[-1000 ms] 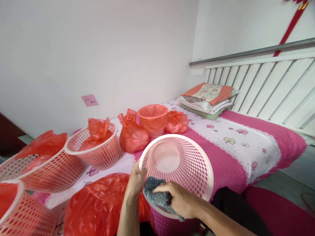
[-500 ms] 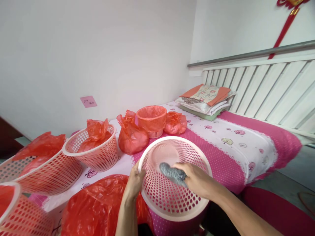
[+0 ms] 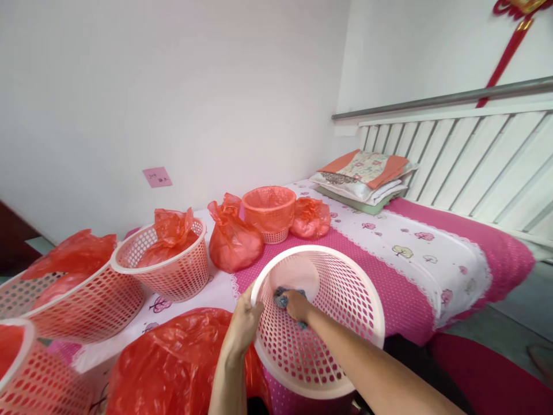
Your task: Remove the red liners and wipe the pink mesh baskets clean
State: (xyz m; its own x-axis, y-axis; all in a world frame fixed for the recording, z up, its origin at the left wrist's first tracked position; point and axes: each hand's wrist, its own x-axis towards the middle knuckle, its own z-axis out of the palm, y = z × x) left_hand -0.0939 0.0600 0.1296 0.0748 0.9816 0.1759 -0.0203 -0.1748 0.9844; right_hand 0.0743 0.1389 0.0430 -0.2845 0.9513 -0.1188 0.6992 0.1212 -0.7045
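Note:
A pale pink plastic basket (image 3: 348, 282) with a lattice wall is tipped so that its mouth faces me. My left hand (image 3: 245, 320) is closed round its left rim, thumb over the edge. Deep inside the basket, my right hand (image 3: 297, 305) grips a grey-blue cloth (image 3: 281, 297) near the inner left wall and the base. The fingers partly cover the cloth. Left of the basket, close to my left forearm, lies a large red plastic bag (image 3: 173, 351).
On the bed (image 3: 380, 271) stand a basket with a red bag (image 3: 168, 276), a tied red bag (image 3: 235, 248), a red-lined basket (image 3: 270, 216) and another red bag (image 3: 310, 218). Folded bedding (image 3: 367, 173) lies by the white railing (image 3: 458, 161). More baskets stand at left.
My right hand has moved deeper into the basket with the cloth, leftward towards the base. The basket has shifted slightly right, with my left hand still on its rim.

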